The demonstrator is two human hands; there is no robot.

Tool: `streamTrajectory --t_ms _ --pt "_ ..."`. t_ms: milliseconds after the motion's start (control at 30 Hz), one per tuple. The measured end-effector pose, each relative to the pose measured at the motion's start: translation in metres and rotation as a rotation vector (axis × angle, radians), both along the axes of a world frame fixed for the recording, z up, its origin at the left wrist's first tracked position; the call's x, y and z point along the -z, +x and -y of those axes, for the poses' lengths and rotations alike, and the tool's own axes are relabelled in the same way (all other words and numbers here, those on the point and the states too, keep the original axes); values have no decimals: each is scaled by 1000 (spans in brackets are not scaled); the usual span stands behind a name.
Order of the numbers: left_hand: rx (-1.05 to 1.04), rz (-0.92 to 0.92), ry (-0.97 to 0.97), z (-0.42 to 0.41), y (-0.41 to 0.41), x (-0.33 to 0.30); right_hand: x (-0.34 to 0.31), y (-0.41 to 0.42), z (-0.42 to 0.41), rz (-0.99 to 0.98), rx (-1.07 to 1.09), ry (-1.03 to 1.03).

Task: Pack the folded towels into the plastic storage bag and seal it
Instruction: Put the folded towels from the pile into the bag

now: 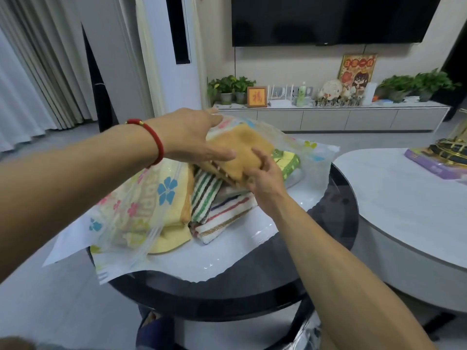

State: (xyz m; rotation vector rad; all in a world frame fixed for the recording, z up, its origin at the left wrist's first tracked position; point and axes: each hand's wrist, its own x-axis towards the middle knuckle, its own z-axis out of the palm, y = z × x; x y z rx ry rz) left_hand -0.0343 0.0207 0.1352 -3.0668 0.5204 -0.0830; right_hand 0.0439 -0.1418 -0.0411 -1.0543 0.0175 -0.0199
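A clear plastic storage bag point(118, 223) printed with coloured flowers lies on a round black table point(252, 294). Its mouth faces me and gapes wide. Inside it sit a pale yellow towel point(174, 236), a green-and-brown striped towel point(204, 195), a white towel with thin coloured stripes point(227, 218) and a yellow-green towel point(288, 160) further back. My right hand point(262, 178) grips the near edge of an orange folded towel point(240, 150) on top of the pile. My left hand point(192, 137), with a red cord at the wrist, lies across the orange towel's left side, holding the bag's upper sheet.
To the right stands a low white oval table point(404, 213) with a purple box point(439, 165) on it. Behind are a white TV cabinet point(328, 117) with potted plants and ornaments, a wall TV, curtains and a tall white air conditioner at the left.
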Motion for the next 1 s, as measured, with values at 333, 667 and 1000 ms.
streamTrajectory --t_ms 333,667,1000 --pt "-1 -17 23 1 -1 6 -13 -8 14 -140 -140 299" --pt "-6 -24 -24 2 0 7 -26 -7 23 -46 -538 124" --pt "-2 -1 -30 -5 7 15 0 27 18 -113 -29 -448"
